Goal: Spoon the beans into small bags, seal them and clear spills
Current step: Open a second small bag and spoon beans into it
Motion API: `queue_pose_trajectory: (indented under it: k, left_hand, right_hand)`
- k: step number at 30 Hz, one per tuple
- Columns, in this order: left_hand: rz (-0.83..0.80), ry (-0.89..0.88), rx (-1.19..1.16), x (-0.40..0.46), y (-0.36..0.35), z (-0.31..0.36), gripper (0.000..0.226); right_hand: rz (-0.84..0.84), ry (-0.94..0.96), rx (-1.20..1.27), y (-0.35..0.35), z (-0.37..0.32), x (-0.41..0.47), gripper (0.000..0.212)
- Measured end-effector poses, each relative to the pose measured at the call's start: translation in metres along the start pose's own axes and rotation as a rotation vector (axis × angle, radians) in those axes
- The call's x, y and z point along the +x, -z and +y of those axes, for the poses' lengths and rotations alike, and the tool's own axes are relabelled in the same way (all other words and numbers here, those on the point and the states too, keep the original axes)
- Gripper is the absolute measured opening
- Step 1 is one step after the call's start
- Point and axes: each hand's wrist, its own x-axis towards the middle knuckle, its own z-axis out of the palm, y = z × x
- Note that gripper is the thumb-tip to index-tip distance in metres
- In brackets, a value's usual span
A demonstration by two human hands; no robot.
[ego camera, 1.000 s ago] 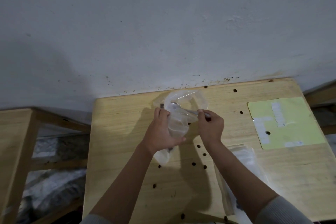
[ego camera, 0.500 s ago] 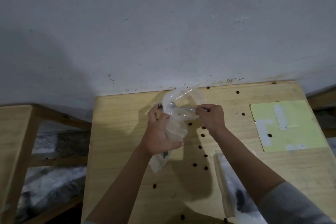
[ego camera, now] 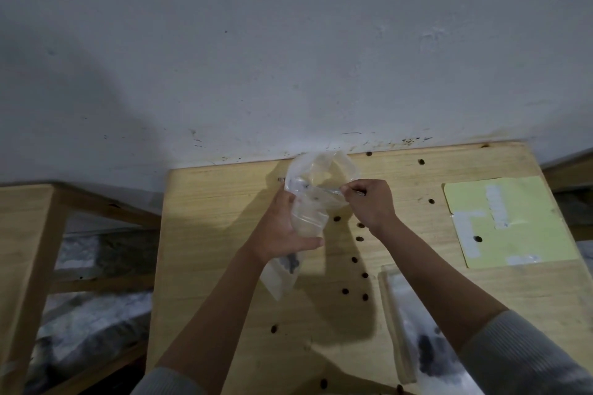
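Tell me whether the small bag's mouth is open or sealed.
Open. The small bag gapes in a wide loop at its top, with the left hand gripping its middle and the right hand pinching its rim.

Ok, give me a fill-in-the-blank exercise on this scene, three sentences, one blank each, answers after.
1. The left hand grips a clear plastic bag around its ____.
2. Loose dark beans lie scattered on the wooden ____.
3. A pale yellow sheet lies on the table to the ____ of the right hand.

Missing words: middle; table; right
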Motion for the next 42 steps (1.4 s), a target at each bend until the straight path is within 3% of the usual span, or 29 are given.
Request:
queue_pose_trajectory:
  k: [6,19,30,38,42]
  left_hand:
    - [0.003,0.029,0.152,0.001,-0.001,0.002,0.09]
    - [0.053,0.037,0.324,-0.009,0.001,0.017,0.103]
    - [0.089,0.052,0.371,-0.012,0.002,0.027,0.105]
    - [0.218,-0.006,0.44,-0.013,-0.006,0.023,0.103]
    - [0.211,-0.028,0.443,-0.012,-0.01,0.025,0.103]
  right_hand:
    - [0.1,-0.127,0.114,-0.003,0.001,-0.001,0.015]
    - [0.186,-0.189,0.153,0.004,0.001,-0.004,0.018]
    - [0.221,-0.167,0.085,0.05,0.007,-0.01,0.016]
    - [0.166,0.019,0.027,0.079,-0.004,-0.039,0.015]
    - [0.173,0.338,-0.203,0.072,-0.013,-0.057,0.01]
